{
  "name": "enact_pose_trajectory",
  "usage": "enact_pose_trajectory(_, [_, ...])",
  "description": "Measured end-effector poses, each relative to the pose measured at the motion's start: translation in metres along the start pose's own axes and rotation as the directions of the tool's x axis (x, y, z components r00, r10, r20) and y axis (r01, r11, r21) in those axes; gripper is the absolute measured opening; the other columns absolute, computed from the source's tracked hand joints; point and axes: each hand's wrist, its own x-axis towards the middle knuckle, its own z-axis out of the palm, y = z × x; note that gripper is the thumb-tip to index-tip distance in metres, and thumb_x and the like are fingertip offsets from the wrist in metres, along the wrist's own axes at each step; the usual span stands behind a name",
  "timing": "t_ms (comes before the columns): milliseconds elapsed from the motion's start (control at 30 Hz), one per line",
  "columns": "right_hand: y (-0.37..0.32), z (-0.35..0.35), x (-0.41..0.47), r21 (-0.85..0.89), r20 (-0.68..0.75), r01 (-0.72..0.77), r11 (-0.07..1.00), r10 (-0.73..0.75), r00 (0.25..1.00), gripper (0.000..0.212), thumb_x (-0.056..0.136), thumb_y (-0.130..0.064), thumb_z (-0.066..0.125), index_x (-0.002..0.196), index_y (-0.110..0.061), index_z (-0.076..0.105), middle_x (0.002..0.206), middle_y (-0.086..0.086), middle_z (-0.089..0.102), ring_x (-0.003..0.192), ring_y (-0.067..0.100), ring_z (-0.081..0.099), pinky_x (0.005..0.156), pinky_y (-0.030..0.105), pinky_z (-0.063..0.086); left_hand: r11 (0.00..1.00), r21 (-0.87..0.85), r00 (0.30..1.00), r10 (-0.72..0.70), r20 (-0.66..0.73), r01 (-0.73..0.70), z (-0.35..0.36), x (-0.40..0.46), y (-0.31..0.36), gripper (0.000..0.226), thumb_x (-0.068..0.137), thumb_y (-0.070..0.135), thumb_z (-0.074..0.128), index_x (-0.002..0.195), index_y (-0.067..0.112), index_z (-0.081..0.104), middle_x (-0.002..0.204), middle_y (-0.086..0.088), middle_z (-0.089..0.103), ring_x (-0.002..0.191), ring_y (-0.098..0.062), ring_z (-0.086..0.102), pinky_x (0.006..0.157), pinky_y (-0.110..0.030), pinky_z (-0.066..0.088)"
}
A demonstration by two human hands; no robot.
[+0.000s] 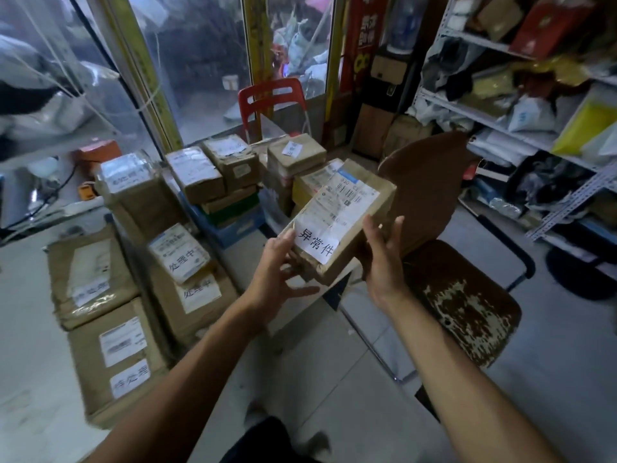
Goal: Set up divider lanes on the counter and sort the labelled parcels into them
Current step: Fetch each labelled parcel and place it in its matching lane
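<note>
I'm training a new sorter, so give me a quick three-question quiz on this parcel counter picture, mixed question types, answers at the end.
1. True or false: the parcel in hand is held between the left hand and the right hand.
2. What do the large characters on its white label say?
3. Multiple choice: the red chair stands (a) behind the stacked parcels, near the window, (b) on the shelves, (c) under the counter.

Key: 1 true; 2 异常件; 3 a.
</note>
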Motion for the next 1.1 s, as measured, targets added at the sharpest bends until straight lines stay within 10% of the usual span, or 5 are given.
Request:
enact_pose_trajectory(133, [-0.023, 0.002, 0.056, -0.039, -0.004, 0.063, 0.997, -0.063, 0.998, 0.109, 0.080, -0.070, 0.067, 0.161, -0.027, 0.008, 0.150, 0.003, 0.050, 0.135, 0.018, 0.053, 0.112, 0.048, 0.045, 0.990, 0.113, 0.996, 0.091, -0.013, -0.089, 0.016, 0.034, 0.031, 0.059, 0.089, 0.063, 0.058, 0.121, 0.014, 0.049, 0.112, -0.006, 0.070, 0.097, -0.022, 0.072, 0.090, -0.052, 0.060])
enact_pose_trajectory(300, [-0.045, 0.010, 0.135, -0.028, 0.064, 0.150, 0.988, -0.148, 0.987, 0.060, 0.103, -0.043, 0.052, 0.144, -0.003, 0.035, 0.136, 0.017, 0.059, 0.115, 0.018, 0.067, 0.085, 0.025, 0.059, 0.956, 0.221, 0.977, 0.208, -0.052, -0.192, 0.024, 0.093, 0.060, 0.051, 0.085, 0.059, 0.052, 0.113, 0.016, 0.052, 0.115, -0.007, 0.069, 0.101, -0.019, 0.071, 0.090, -0.042, 0.056])
enact_pose_trajectory(467, [-0.067, 0.035, 0.218, -0.071, 0.260, 0.132, 0.989, -0.110, 0.959, 0.078, 0.083, -0.055, 0.073, 0.143, -0.015, 0.045, 0.135, 0.017, 0.061, 0.115, 0.027, 0.068, 0.086, 0.035, 0.060, 0.918, 0.289, 0.944, 0.313, -0.107, -0.271, 0.021, 0.166, 0.101, 0.039, 0.096, 0.054, 0.051, 0.115, 0.021, 0.056, 0.115, -0.006, 0.068, 0.101, -0.020, 0.071, 0.087, -0.038, 0.057])
enact_pose_trajectory(700, [-0.104, 0.086, 0.312, -0.099, 0.436, 0.223, 0.970, -0.159, 0.886, 0.017, 0.106, -0.017, 0.051, 0.116, -0.023, 0.063, 0.108, 0.006, 0.074, 0.098, 0.021, 0.074, 0.078, 0.031, 0.061, 0.784, 0.455, 0.775, 0.573, -0.268, -0.422, 0.005, 0.227, 0.163, 0.007, 0.103, 0.020, 0.054, 0.102, 0.015, 0.049, 0.105, -0.003, 0.069, 0.092, -0.011, 0.072, 0.069, -0.022, 0.058])
enact_pose_trajectory(1100, [-0.111, 0.142, 0.456, -0.357, 0.689, 0.132, 0.925, 0.165, 0.706, 0.036, 0.103, -0.014, 0.053, 0.137, -0.022, 0.062, 0.113, 0.011, 0.074, 0.092, 0.023, 0.074, 0.079, 0.034, 0.061, 0.938, 0.126, 0.828, 0.345, -0.443, -0.323, -0.032, 0.298, 0.209, 0.074, 0.093, 0.007, 0.068, 0.150, 0.020, 0.023, 0.121, -0.019, 0.066, 0.098, -0.028, 0.076, 0.076, -0.035, 0.063])
